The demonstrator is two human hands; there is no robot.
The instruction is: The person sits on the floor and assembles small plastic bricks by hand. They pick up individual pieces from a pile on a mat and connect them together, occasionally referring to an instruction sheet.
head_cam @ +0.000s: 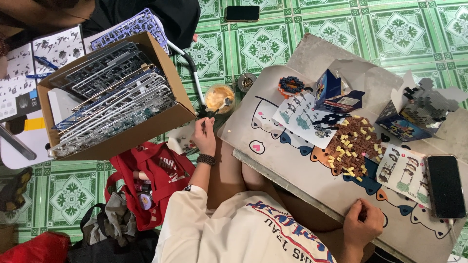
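Observation:
My left hand (204, 137), with a dark bead bracelet on the wrist, reaches out to the plastic cup of orange-brown drink (219, 98). Its fingers are closed on a small dark piece at the cup's near side. My right hand (363, 224) rests on the cat-print mat (312, 180) over my lap, its fingers pinched on a tiny brown brick. A pile of small brown and yellow bricks (353, 146) lies on the mat just beyond that hand. A printed instruction sheet (303, 119) lies left of the pile and another sheet (404, 171) right of it.
A black phone (446, 186) lies at the mat's right edge. Two blue boxes (336, 92) (404, 125) and a grey brick model (431, 100) stand at the back. A cardboard box of plastic part frames (112, 97), a red bag (151, 180) and another person's dark clothing (161, 14) are to the left.

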